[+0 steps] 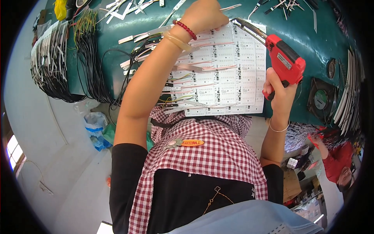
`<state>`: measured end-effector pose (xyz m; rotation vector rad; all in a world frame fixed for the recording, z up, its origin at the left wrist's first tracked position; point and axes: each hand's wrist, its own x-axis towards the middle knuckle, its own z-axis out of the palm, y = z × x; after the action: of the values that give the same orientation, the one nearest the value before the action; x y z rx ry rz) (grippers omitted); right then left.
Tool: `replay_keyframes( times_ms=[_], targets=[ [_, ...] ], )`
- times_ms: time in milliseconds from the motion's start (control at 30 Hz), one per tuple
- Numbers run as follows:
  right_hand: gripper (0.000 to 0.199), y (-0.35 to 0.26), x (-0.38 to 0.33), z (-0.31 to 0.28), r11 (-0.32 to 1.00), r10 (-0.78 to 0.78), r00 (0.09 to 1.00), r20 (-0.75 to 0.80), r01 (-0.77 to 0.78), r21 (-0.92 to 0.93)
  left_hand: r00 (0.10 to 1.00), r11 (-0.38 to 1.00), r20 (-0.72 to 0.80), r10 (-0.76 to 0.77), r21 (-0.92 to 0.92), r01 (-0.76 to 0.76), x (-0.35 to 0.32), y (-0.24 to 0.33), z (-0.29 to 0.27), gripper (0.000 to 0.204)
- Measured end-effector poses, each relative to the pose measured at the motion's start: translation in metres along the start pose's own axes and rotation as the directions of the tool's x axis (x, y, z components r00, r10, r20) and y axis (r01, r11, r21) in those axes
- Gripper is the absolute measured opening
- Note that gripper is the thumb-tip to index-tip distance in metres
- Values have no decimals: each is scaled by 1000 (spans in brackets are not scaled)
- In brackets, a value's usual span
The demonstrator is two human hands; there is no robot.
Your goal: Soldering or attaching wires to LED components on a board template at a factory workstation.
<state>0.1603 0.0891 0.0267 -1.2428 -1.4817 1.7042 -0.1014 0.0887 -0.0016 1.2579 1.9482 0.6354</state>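
Observation:
My right hand (281,93) grips a red and black soldering gun (286,58), with fingers wrapped around its handle at the trigger. The gun's thin tip points left, to the top of a white sheet of circuit boards (246,74). Close by that tip, my left hand (205,16) is closed in a pinch over the sheet's upper edge; what its fingertips hold is hidden. Thin red and white wires (224,68) lie across the boards in rows. They lead left to narrow white strips (126,39) and black cables. Yellow and green wires (183,98) cross the lower rows.
Black cable bundles (91,58) and stacked strips (50,58) hang over the green table's left side. Loose strips (124,9) lie at the far edge. On the right are a black fan (321,99) and white tubes (350,93). A person in red (339,163) works nearby.

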Motion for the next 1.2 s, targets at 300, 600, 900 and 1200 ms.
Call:
replay_keyframes(
  times_ms=[300, 600, 900, 1200],
  targets=[
    [17, -8, -2, 2, 994, 7, 1000, -28, -4, 110, 1000, 1000, -14, 2, 3, -2, 1, 0, 1, 26],
    [9, -9, -4, 5, 995, 31, 999, -13, -30, 90, 993, 984, 101, 67, -172, -49, 19, -42, 1, 27],
    [14, -9, -11, 2, 993, 45, 998, -38, -41, 111, 989, 978, -105, 99, 195, -77, 0, -2, 10, 27],
    [25, -10, -28, -20, 974, 15, 995, -95, 6, 225, 994, 982, 36, 99, 159, -104, 3, -1, 1, 26]
  ],
)
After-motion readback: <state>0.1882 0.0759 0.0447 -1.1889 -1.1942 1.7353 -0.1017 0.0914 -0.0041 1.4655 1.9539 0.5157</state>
